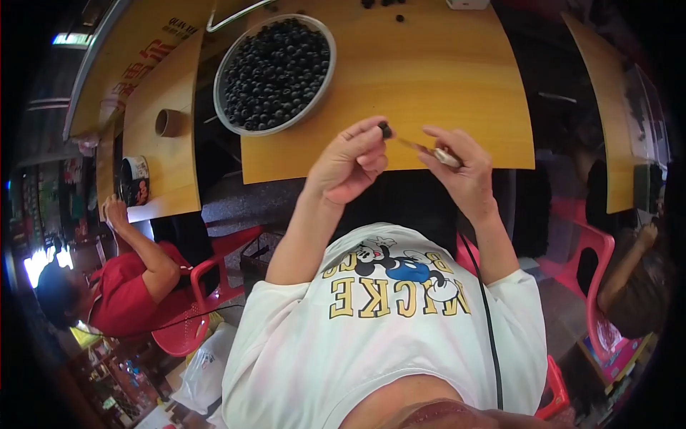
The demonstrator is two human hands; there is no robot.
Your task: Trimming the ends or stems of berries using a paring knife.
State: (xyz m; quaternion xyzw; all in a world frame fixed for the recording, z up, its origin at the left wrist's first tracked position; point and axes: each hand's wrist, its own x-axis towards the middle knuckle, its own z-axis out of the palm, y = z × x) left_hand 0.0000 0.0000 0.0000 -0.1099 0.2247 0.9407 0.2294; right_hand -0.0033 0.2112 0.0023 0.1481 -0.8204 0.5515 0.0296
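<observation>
Over the near edge of the yellow wooden table (436, 79), my left hand (350, 163) pinches a small dark round ball (386, 130) between thumb and fingertips. My right hand (466, 168) is closed round a small thin-bladed tool with a pale handle (446, 157). The tool's thin end points left toward the ball; I cannot tell whether they touch. Up and left of my hands stands a round translucent bowl (266, 133), heaped with dark round balls (279, 71) like the held one. Their exact kind is unclear.
A few loose dark balls (399, 18) lie at the table's far side, near a white container (468, 3). On the left, a person in red (136, 293) sits at another table with a brown cup (168, 123) and a dark tub (134, 180). Red chairs (586, 264) stand nearby.
</observation>
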